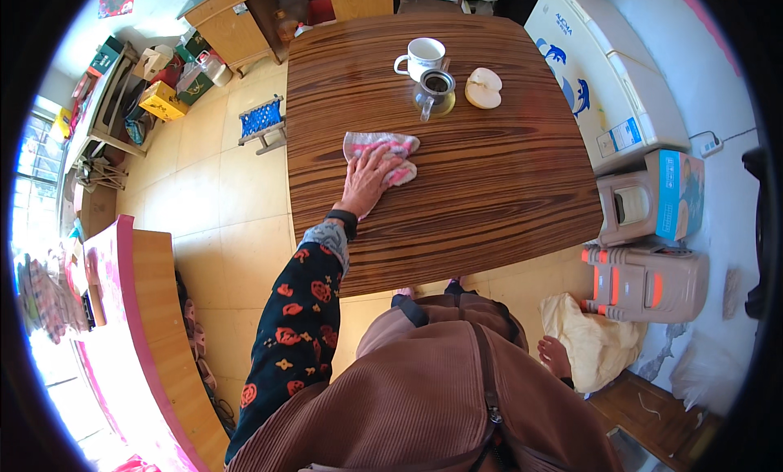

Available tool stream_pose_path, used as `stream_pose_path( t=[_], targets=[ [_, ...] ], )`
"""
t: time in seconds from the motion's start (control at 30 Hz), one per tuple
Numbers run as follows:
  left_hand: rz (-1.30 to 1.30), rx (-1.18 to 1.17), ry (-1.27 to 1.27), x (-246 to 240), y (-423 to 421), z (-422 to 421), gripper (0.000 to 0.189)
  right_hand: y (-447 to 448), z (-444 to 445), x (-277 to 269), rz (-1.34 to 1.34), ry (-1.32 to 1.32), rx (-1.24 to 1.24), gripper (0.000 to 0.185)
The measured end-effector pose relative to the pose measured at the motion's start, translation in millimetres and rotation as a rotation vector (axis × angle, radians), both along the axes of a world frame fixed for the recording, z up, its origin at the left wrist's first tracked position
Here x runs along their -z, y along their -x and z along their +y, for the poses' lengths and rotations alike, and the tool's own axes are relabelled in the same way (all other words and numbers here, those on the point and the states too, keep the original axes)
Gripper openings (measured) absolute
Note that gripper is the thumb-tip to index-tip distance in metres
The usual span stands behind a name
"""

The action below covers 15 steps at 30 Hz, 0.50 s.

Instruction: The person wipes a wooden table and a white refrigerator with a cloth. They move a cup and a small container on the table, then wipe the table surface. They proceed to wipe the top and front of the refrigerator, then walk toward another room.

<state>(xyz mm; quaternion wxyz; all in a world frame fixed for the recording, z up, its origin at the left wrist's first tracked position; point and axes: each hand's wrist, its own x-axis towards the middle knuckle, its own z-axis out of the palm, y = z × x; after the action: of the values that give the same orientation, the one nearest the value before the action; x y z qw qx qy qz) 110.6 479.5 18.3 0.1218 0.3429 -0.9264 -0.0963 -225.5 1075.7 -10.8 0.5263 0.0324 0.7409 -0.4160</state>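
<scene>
My left hand [366,181] lies pressed on a pink and white cloth [382,145] on the striped wooden table [477,209], with a dark band at the wrist. My right hand [553,354] hangs low at my right side, below the table's near edge; it touches nothing that I can make out, and its fingers are partly bent. Beyond the cloth, a glass teapot [435,94] with a metal strainer stands close to a white mug [426,55]. To their right rests a cut apple half [484,89], its pale flesh showing.
A white chest freezer [605,81] stands along the table's right side. Stacked plastic stools [667,285] and a cream cloth [587,343] lie near my right. A folding stool with blue webbing [262,120] is left of the table. A pink-edged wooden cabinet [156,325] stands at lower left.
</scene>
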Motion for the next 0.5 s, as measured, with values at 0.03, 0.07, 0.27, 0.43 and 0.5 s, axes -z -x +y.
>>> stream_pose_path(
  t=[0.03, 0.07, 0.27, 0.43, 0.5],
  targets=[
    [0.039, 0.001, 0.015, 1.9, 7.7, -11.1, 0.046, 0.2, 10.1, 4.6, -0.001, 0.037, 0.017, 0.041],
    [0.049, -0.007, 0.011, 3.5, 15.8, -22.0, 0.048, 1.6, 21.3, 11.4, -0.055, 0.032, 0.057, 0.04],
    [0.018, -0.064, -0.015, 3.1, 57.9, -85.3, 0.049, -18.0, 128.4, 70.9, -0.011, 0.034, -0.063, 0.033],
    [-0.021, -0.427, -0.008, 20.9, 44.8, -127.9, 0.04, -33.0, 185.6, 94.4, 0.232, -0.325, -0.442, 0.032],
    [0.015, -0.644, -0.029, 30.7, 10.5, -140.2, 0.045, -39.2, 190.2, 99.4, 0.304, -0.37, -0.557, 0.032]
  ],
)
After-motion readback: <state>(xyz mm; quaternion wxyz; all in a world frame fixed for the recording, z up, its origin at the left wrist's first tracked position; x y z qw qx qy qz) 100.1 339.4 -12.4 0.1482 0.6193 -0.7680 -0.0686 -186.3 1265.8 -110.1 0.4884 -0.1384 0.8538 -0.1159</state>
